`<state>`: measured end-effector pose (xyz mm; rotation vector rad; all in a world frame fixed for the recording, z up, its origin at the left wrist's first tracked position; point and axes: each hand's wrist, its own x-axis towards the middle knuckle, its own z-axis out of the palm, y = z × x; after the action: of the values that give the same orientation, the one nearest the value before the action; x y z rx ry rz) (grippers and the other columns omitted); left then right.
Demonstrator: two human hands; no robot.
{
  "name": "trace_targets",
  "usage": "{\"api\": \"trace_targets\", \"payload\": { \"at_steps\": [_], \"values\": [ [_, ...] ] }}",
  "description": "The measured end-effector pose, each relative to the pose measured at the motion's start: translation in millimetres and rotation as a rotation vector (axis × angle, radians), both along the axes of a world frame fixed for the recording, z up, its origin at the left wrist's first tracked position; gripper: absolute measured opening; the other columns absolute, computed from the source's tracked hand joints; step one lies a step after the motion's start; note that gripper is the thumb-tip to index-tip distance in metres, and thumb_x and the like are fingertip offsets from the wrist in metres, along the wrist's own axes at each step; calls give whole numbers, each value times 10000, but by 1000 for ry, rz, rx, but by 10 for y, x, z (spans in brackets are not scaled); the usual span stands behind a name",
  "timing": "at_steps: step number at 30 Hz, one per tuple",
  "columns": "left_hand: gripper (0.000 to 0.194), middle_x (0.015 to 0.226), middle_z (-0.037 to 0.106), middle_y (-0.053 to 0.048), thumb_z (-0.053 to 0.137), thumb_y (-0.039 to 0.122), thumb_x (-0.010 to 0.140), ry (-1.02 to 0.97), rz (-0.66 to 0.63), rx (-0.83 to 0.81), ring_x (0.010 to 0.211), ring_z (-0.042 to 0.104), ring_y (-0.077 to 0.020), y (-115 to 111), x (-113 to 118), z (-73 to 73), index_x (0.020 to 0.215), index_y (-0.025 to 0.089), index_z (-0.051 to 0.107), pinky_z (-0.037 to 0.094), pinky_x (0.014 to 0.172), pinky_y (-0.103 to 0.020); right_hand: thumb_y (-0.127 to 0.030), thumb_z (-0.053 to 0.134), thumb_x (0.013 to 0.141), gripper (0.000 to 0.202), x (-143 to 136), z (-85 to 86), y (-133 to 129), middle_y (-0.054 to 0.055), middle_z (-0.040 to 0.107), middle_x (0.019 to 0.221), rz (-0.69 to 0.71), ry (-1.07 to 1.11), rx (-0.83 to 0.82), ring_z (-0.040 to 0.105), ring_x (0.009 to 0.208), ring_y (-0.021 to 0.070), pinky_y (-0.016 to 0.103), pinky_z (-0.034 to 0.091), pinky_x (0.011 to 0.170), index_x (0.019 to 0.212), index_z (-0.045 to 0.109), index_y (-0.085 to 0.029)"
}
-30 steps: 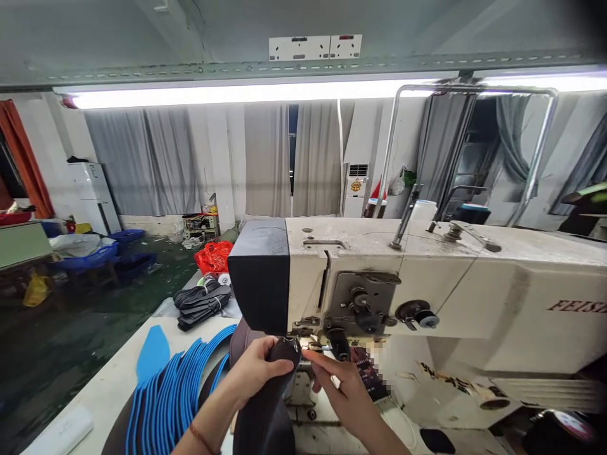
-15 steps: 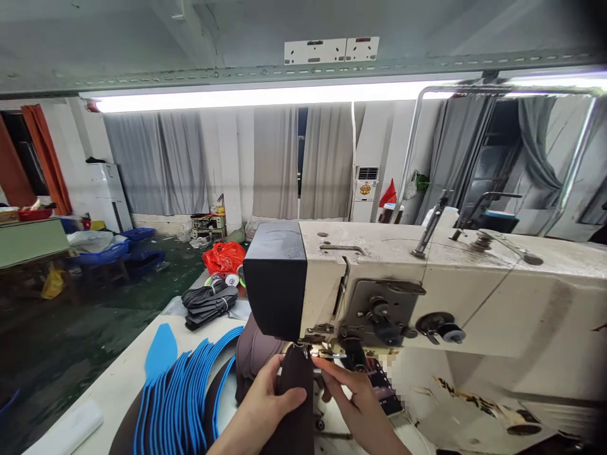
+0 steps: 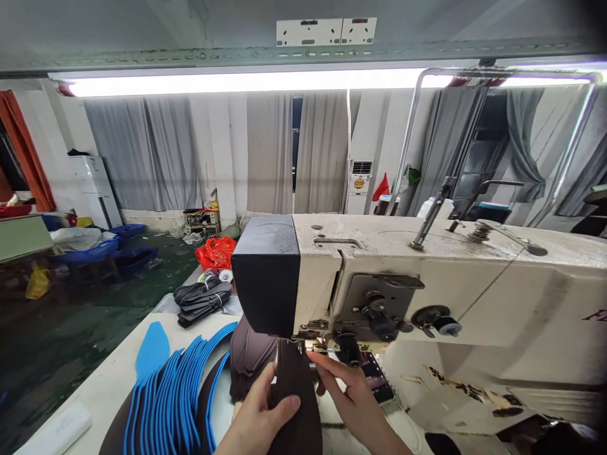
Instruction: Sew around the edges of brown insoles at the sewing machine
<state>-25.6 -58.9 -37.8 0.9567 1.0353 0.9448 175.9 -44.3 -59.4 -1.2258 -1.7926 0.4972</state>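
A long dark brown fabric piece (image 3: 296,398) lies under the head of the sewing machine (image 3: 370,284), its far end at the needle area. My left hand (image 3: 265,411) grips its left side, thumb flat on top and the other fingers partly hidden at the edge. On the other side my right hand (image 3: 351,395) holds the right edge close to the needle, index fingertip against the fabric and the rest curled below. Left of the machine sits a bunch of brownish fabric pieces (image 3: 251,357). Next to it, blue-edged curved pieces (image 3: 164,398) stand fanned out in a row.
A bundle of black strips (image 3: 203,300) and a red plastic bag (image 3: 215,254) lie at the table's far end. A white oblong object (image 3: 66,430) rests near the left table edge. Behind my right hand is a phone-like dark screen (image 3: 377,379). A tube lamp (image 3: 256,81) hangs above.
The fabric piece has turned slightly, its near end swinging right. Both hands keep their places on it. The whole view has shifted a little, with the scene appearing higher and farther left.
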Motion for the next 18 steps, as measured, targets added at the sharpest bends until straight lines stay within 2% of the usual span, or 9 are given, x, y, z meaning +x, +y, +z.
{"api": "trace_targets", "payload": {
  "at_steps": [7, 11, 16, 18],
  "values": [
    [649, 1234, 660, -101, 841, 319, 555, -94, 62, -10, 1171, 572, -325, 0, -85, 15, 1157, 204, 631, 501, 943, -360, -432, 392, 980, 411, 7, 20, 3, 23, 730, 623, 34, -7, -7, 661, 561, 159, 245, 540, 635, 1221, 672, -253],
    [632, 1315, 602, -108, 848, 276, 552, -92, 46, -49, 1202, 550, -327, 78, -174, 89, 1141, 196, 633, 504, 944, -360, -474, 379, 976, 436, 30, -11, 16, 25, 717, 597, 18, -20, -18, 659, 538, 162, 238, 555, 591, 1231, 666, -267],
    [569, 1186, 678, -112, 815, 263, 613, -125, -85, -1, 1111, 611, -316, 183, -192, 209, 1135, 180, 602, 520, 905, -386, -491, 363, 976, 451, 65, -87, 33, 38, 711, 608, 12, -23, -29, 665, 540, 176, 253, 577, 588, 1264, 641, -283],
    [547, 1159, 689, -102, 811, 253, 619, -150, -78, 33, 1110, 611, -302, 210, -160, 221, 1119, 178, 602, 516, 907, -375, -495, 390, 967, 439, 66, -96, 35, 36, 709, 599, 0, -27, -5, 670, 550, 179, 252, 578, 596, 1242, 659, -284]
  ]
}}
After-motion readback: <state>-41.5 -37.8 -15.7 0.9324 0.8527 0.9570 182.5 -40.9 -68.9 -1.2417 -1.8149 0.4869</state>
